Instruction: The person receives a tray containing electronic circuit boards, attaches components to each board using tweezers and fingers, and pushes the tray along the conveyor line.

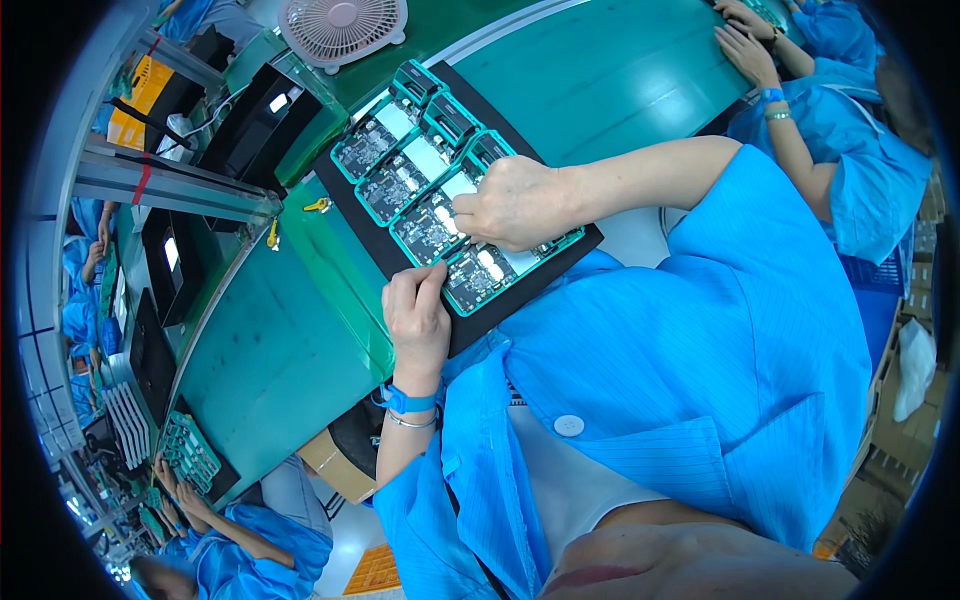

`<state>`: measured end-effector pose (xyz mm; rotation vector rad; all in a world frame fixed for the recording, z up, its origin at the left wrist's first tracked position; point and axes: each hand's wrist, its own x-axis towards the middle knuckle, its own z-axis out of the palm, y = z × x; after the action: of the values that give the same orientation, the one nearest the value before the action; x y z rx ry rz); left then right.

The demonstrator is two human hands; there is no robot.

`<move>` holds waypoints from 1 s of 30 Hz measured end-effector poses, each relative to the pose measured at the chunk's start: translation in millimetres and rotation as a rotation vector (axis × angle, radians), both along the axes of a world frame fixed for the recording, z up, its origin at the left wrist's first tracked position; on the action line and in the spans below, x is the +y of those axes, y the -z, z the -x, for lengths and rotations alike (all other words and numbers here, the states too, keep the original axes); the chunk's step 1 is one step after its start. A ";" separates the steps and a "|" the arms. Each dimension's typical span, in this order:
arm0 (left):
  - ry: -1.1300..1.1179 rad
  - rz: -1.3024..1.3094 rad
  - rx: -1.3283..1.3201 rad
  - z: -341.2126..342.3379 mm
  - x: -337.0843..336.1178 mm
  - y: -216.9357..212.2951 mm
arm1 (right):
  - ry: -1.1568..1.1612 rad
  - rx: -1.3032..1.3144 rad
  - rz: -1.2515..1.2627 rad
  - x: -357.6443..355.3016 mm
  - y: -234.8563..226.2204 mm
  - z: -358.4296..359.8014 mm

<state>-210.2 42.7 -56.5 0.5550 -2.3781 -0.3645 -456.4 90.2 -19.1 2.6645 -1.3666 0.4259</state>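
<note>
In front of me, a teal carrier frame (pixel 384 222) with several compartments lies tilted on a black mat (pixel 350 214). Green-black circuit boards (pixel 425 228) with silvery shields sit in its compartments. My right hand (pixel 518 204) is closed over the boards near the frame's right part; its fingertips press down between two compartments, and whatever they hold is hidden beneath the hand. My left hand (pixel 414 312), with a blue wrist strap (pixel 408 401), has its fingers curled and its thumb and index finger pinching at the frame's near left edge.
A green work surface (pixel 262 345) curves around the mat. A pink fan (pixel 342 28) stands beyond it. Metal posts (pixel 185 183) and black boxes (pixel 258 125) line the left. Co-workers in blue smocks sit at the right and lower left, the latter beside another teal frame (pixel 190 455).
</note>
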 end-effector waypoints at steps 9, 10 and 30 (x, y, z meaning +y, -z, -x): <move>0.008 0.000 -0.008 -0.7 2.3 -2.7 | -0.028 -0.013 0.003 1.9 -2.0 -0.1; 0.009 -0.001 -0.008 -0.5 1.9 -2.9 | -0.027 -0.013 0.003 1.8 -2.4 0.2; 0.000 -0.075 -0.003 -12.4 -20.0 -9.2 | 0.197 -0.348 0.018 5.8 -21.8 27.6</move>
<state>-197.8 22.7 -47.3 0.5905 -2.3756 -0.4543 -484.1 96.0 2.7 2.4894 -1.6854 0.9044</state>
